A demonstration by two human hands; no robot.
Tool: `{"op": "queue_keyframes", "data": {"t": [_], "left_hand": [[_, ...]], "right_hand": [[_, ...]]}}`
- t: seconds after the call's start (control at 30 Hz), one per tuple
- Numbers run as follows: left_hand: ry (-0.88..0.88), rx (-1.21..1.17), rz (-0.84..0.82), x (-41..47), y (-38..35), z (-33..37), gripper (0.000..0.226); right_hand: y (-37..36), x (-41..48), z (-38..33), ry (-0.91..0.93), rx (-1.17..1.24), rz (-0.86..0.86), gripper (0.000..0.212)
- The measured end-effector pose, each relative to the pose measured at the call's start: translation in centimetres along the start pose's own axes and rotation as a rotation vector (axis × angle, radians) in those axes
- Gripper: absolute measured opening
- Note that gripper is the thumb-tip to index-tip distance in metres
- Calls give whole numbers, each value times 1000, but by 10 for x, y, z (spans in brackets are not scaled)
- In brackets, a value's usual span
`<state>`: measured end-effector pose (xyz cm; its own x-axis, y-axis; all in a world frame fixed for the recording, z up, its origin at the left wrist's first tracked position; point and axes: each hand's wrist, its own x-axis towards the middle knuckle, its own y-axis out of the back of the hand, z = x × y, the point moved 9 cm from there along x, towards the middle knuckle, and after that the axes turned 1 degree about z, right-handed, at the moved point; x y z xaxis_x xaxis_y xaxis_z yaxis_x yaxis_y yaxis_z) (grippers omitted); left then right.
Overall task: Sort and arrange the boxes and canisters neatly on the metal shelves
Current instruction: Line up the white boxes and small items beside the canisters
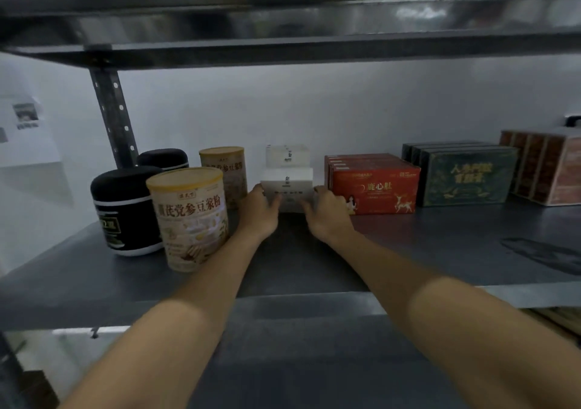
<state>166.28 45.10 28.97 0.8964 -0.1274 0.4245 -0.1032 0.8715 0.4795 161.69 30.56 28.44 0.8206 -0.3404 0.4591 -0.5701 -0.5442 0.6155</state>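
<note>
Head view has the left hand (259, 207) and the right hand (327, 210) grasping the front white box (287, 192) by its two sides, thumbs on its front face. The box sits mid-way along the metal shelf (314, 267), with more white boxes (286, 157) behind it. Just to its left stand two cream canisters (188, 216) and two black canisters (125, 210), while red boxes (374, 185), dark green boxes (468, 177) and brown boxes (544, 169) line up to its right.
</note>
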Motion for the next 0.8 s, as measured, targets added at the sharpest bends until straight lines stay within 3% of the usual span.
{"op": "queue_keyframes", "data": {"t": [0.3,0.63,0.8], "left_hand": [[10,-94,101,16,2,-14,33],[-15,-91,202,26,3,-11,30],[1,-70,195,33,0,-17,33]], "right_hand": [[-4,18,7,-47,145,125,37],[-6,32,17,-70,190,162,38],[-14,40,19,-64,214,118,29]]}}
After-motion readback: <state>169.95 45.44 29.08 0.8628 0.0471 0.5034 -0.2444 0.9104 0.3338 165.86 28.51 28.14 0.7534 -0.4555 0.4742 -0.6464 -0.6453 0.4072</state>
